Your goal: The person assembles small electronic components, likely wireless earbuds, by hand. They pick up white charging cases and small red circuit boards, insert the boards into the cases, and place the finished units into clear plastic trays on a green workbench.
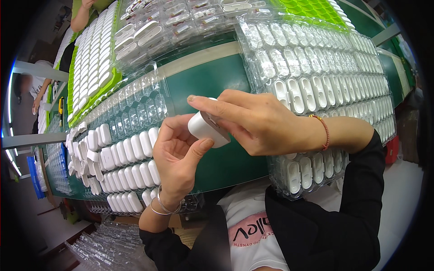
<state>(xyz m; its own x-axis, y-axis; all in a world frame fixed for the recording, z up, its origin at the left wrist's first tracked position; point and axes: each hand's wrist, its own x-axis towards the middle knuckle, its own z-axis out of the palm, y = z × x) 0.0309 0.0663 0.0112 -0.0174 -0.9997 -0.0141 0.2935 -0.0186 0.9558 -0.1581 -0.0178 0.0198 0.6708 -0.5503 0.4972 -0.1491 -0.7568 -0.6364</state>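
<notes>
Over the green tabletop (226, 167), my left hand (176, 169) cups a white earbud charging case (205, 128), its thumb pressed on the smooth side. Fingers of my right hand (257, 122) close over the upper end of the same case; whether they also pinch a small part is hidden. To the right, a clear plastic tray (307, 92) carries rows of open white case shells, partly below my right forearm. Left of my left hand, another clear tray (138, 106) has white pieces standing in its near rows and bare pockets farther back.
Loose white pieces (83, 156) lie heaped at the left. Green trays of white parts (92, 67) and clear trays of small parts (176, 20) stand beyond. A person (38, 88) is at the far left; another person's arm (81, 16) shows above. Clear trays (110, 248) are stacked below left.
</notes>
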